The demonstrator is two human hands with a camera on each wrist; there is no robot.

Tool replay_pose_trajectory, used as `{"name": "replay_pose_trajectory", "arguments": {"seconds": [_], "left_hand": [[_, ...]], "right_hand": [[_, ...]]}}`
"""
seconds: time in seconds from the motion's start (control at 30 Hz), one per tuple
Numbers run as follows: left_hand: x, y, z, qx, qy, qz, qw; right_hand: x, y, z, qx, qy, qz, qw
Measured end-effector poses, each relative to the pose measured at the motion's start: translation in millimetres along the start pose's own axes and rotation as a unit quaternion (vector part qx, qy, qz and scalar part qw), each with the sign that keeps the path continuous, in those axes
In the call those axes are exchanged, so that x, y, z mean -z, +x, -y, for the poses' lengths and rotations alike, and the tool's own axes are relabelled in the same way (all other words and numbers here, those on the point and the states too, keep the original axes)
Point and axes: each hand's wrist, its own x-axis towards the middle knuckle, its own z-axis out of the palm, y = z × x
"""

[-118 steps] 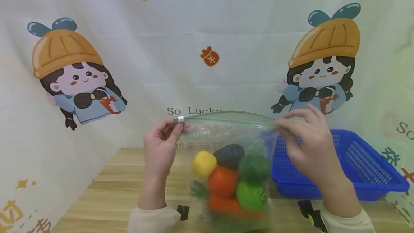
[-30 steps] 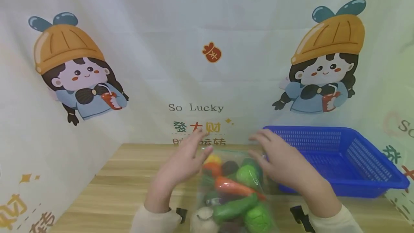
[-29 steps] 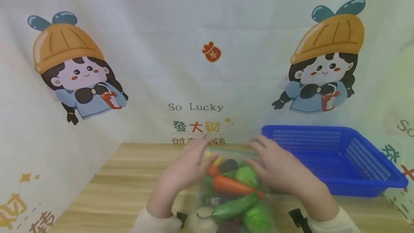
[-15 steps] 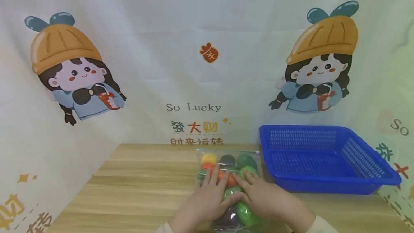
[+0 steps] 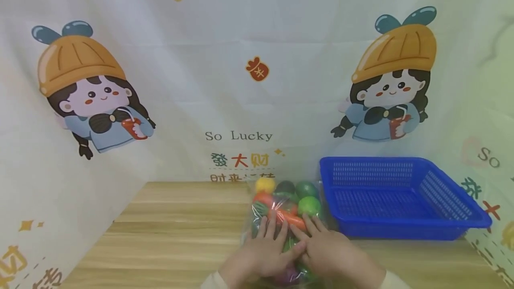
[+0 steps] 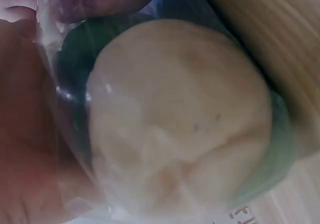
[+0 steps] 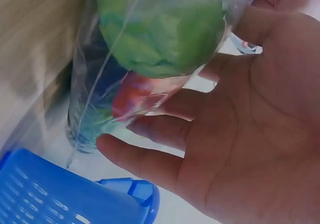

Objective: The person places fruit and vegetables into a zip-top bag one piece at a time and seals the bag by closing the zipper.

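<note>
A clear plastic zip bag (image 5: 249, 224) filled with toy vegetables lies on the wooden table in the head view. Through the plastic show a carrot (image 5: 287, 218), a yellow round piece (image 5: 265, 186), a dark one (image 5: 286, 188) and a light green one (image 5: 309, 207). My left hand (image 5: 263, 253) and right hand (image 5: 333, 251) rest side by side on the bag's near half, fingers straight and spread, thumbs meeting. Close up in the left wrist view is a beige round piece (image 6: 175, 108); a leafy green ball (image 7: 160, 28) fills the right wrist view beside my palm. The hands hide the bag's near contents.
A blue perforated basket (image 5: 401, 224) stands right of the bag, its left wall close to it. Bare wood of the table (image 5: 172, 235) stretches to the left. A printed cloth (image 5: 192, 79) hangs behind and at both sides.
Earlier both hands pinched the upright bag's top edge. The bag then came down onto the table, and the raised hands lowered onto it. Over the last half second, the bag and hands shifted slightly.
</note>
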Motion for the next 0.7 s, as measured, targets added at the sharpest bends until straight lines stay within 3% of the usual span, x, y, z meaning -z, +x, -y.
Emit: {"name": "replay_pose_trajectory", "arguments": {"seconds": [0.23,0.43,0.57,0.7], "left_hand": [[2.3,9.8,0.9,0.003,-0.012,-0.013,0.9998],[23.5,2.8,6.1,-0.022,-0.005,-0.022,0.9995],[47.9,-5.8,23.9,-0.056,-0.018,-0.069,0.9959],[74.8,-19.8,53.5,-0.054,-0.036,-0.13,0.9894]], "right_hand": [[4,4,-6,0.007,0.037,-0.011,0.999],[20,1,-11,0.027,0.095,-0.026,0.995],[48,-6,-18,0.044,0.112,-0.084,0.989],[64,-14,-38,-0.015,0.091,-0.133,0.987]]}}
